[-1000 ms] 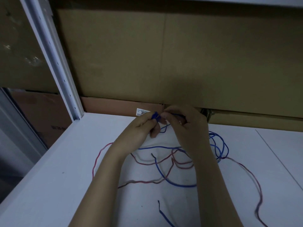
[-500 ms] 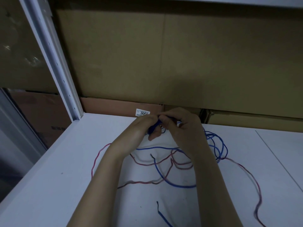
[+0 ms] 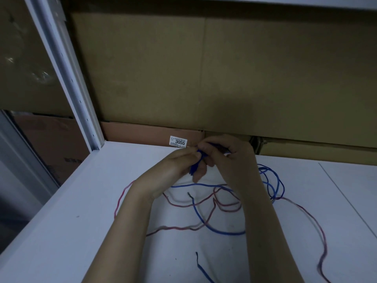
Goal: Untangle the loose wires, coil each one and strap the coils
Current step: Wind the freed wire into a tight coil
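Observation:
Blue wire and red wire lie tangled in loose loops on the white shelf. My left hand and my right hand meet above the tangle near the back of the shelf. Both pinch a small bunched piece of blue wire between their fingertips. More blue loops lie to the right of my right wrist. A separate blue wire end lies near the front edge.
Cardboard boxes fill the back of the shelf, one with a white label reading 3055. A white metal upright stands at the left corner. A long red loop trails toward the right front.
Both hands have stayed together over the tangle, working the blue bundle; the fingers shifted slightly and the bundle now hangs a little lower between them.

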The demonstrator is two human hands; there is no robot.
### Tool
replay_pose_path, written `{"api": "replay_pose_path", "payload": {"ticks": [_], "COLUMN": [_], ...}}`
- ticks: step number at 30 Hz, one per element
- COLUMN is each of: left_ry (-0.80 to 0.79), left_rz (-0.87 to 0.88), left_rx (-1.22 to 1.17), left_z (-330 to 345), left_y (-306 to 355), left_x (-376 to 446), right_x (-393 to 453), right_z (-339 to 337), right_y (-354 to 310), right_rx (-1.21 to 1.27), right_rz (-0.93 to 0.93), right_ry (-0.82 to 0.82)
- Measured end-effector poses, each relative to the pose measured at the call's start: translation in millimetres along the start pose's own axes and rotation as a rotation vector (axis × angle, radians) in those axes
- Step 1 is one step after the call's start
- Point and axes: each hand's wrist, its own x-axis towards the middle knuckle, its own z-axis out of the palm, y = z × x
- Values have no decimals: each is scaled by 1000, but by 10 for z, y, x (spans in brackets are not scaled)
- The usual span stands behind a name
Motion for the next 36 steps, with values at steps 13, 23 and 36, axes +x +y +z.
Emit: {"api": "replay_pose_path", "payload": {"ticks": [13, 23, 36], "left_ry": [342, 591, 411], "left_rz": [173, 190, 13], "left_rx": [-528, -404, 462], "left_z": [50, 5, -16], "left_y": [170, 125, -27], "left_x": [40, 79, -14], "right_x": [-57, -98, -59], "right_z": [125, 182, -37], "right_y": [127, 91, -33], "right_rx": [-126, -318, -239], "right_rz": [22, 140, -92], "right_ry": [-115, -514, -234]}}
